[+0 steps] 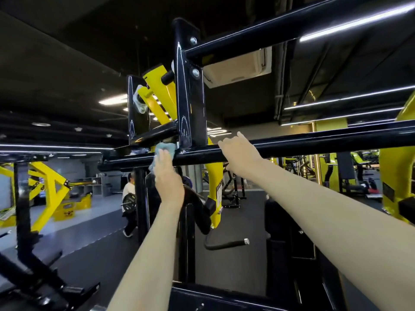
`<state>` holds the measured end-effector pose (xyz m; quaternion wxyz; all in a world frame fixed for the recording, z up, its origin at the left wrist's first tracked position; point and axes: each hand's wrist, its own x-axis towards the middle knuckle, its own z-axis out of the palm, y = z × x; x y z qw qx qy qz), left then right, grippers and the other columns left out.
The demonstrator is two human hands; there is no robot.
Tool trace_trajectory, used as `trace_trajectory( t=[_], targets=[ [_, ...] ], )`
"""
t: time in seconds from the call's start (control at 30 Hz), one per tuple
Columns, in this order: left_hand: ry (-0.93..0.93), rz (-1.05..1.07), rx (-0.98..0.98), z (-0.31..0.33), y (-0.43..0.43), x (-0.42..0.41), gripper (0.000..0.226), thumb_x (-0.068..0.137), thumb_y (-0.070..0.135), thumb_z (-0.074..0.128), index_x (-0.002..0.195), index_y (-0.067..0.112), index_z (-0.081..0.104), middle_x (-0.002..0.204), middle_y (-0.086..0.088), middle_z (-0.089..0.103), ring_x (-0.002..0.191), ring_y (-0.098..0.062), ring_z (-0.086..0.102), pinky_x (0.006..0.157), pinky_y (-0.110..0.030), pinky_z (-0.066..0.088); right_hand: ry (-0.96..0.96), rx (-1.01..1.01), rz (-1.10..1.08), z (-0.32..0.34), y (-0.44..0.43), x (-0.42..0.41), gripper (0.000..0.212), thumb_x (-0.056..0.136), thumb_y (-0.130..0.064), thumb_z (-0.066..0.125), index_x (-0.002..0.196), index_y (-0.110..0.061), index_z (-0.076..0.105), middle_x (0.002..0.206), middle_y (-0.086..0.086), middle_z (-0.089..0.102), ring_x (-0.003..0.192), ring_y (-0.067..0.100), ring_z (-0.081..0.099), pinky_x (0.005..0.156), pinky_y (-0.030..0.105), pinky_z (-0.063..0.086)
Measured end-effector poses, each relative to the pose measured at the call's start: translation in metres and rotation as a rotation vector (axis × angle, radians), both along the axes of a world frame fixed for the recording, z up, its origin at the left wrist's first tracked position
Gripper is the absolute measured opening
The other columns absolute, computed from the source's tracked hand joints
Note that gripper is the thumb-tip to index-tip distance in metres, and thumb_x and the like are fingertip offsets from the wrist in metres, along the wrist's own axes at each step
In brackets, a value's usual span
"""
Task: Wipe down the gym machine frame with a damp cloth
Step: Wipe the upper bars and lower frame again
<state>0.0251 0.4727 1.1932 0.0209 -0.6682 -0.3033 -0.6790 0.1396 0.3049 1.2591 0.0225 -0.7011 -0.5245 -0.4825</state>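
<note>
Your left hand [168, 176] reaches up to the black gym machine frame [190, 104] and presses a light blue cloth [164, 148] against it. The cloth sits in the corner where the upright post meets the horizontal crossbar [314, 143]. Your left fingers [165, 157] lie straight and flat over the cloth, not curled. The cloth shows above the fingertips, and a fold hangs down past the hand's left edge. Further right along the same crossbar, well apart from the cloth, your right hand [241, 153] grips the bar, fingers wrapped over the top and thumb underneath. A yellow lever arm [160, 102] rises behind the post. Another person [129, 196] stands on the gym floor in the background.
</note>
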Motion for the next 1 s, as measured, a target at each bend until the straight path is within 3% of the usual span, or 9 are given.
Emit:
trace_trajectory(
  t=[0.13,0.2,0.27,0.37,0.43,0.53,0.73,0.9,1.0],
  targets=[
    [0.142,0.033,-0.019,0.023,0.013,-0.023,0.049,0.087,-0.014,0.042,0.133,0.003,0.049,0.135,-0.016,0.05,0.125,-0.033,0.046,0.1,-0.042,0.039,0.012,0.01,0.008,0.012,0.001,-0.002,0.025,0.093,-0.025,0.06,0.115,-0.013,0.058,0.107,0.003,0.066,0.106,0.021,0.06,0.118,0.042,0.016],
    [0.193,0.057,0.035,0.024,-0.005,-0.009,0.049,0.083,-0.014,0.045,0.129,0.004,0.049,0.131,-0.015,0.051,0.123,-0.033,0.046,0.099,-0.04,0.041,-0.017,0.045,-0.019,0.01,0.003,-0.009,0.03,0.093,-0.037,0.061,0.11,-0.013,0.059,0.102,0.003,0.065,0.103,0.021,0.06,0.114,0.041,0.025],
    [0.216,0.056,0.041,0.008,-0.024,0.007,0.057,0.086,-0.014,0.043,0.139,0.006,0.04,0.144,-0.016,0.041,0.135,-0.033,0.037,0.106,-0.042,0.038,-0.043,0.094,-0.077,0.003,0.008,-0.015,0.039,0.089,-0.048,0.061,0.106,-0.014,0.058,0.094,0.003,0.056,0.091,0.02,0.053,0.094,0.034,0.036],
    [0.272,0.042,0.104,-0.005,-0.019,0.0,0.062,0.089,-0.013,0.04,0.147,0.007,0.031,0.153,-0.015,0.031,0.144,-0.029,0.025,0.113,-0.042,0.032,-0.034,0.166,-0.105,-0.007,0.019,-0.018,0.023,0.091,-0.032,0.063,0.102,-0.013,0.055,0.088,0.005,0.037,0.083,0.02,0.034,0.074,0.031,0.027],
    [0.272,0.077,0.087,0.004,-0.005,-0.011,0.061,0.088,-0.013,0.043,0.145,0.007,0.034,0.151,-0.015,0.034,0.142,-0.03,0.028,0.112,-0.044,0.034,-0.018,0.2,-0.092,-0.006,0.024,-0.017,0.011,0.092,-0.018,0.059,0.101,-0.013,0.055,0.088,0.005,0.039,0.086,0.02,0.04,0.073,0.031,0.029],
    [0.151,0.077,-0.041,0.021,-0.021,0.008,0.053,0.086,-0.015,0.04,0.136,0.003,0.042,0.144,-0.019,0.04,0.136,-0.036,0.034,0.104,-0.046,0.038,-0.015,0.236,-0.035,-0.004,0.025,-0.013,0.012,0.093,-0.015,0.056,0.104,-0.013,0.056,0.098,0.004,0.052,0.097,0.02,0.049,0.079,0.03,0.036],
    [0.225,0.071,0.129,-0.003,-0.033,0.026,0.061,0.09,-0.011,0.043,0.146,0.009,0.032,0.15,-0.014,0.035,0.142,-0.028,0.029,0.114,-0.035,0.032,-0.031,0.267,-0.005,-0.009,0.026,-0.009,0.015,0.092,-0.017,0.058,0.107,-0.012,0.057,0.102,0.004,0.056,0.098,0.02,0.05,0.084,0.031,0.04],
    [0.065,0.078,-0.088,0.02,-0.039,0.021,0.043,0.088,-0.015,0.043,0.126,0.004,0.045,0.144,-0.015,0.04,0.139,-0.038,0.029,0.106,-0.045,0.038,-0.047,0.247,-0.004,-0.008,0.024,-0.008,0.012,0.093,-0.016,0.057,0.104,-0.012,0.057,0.095,0.004,0.053,0.094,0.019,0.049,0.08,0.03,0.038],
    [0.207,0.05,0.075,0.003,-0.052,0.032,0.057,0.089,-0.014,0.039,0.143,0.005,0.036,0.15,-0.016,0.034,0.143,-0.035,0.025,0.11,-0.043,0.035,-0.059,0.25,-0.026,-0.008,0.026,-0.009,0.011,0.092,-0.017,0.058,0.102,-0.013,0.057,0.088,0.004,0.045,0.091,0.019,0.048,0.079,0.03,0.038]
  ],
)
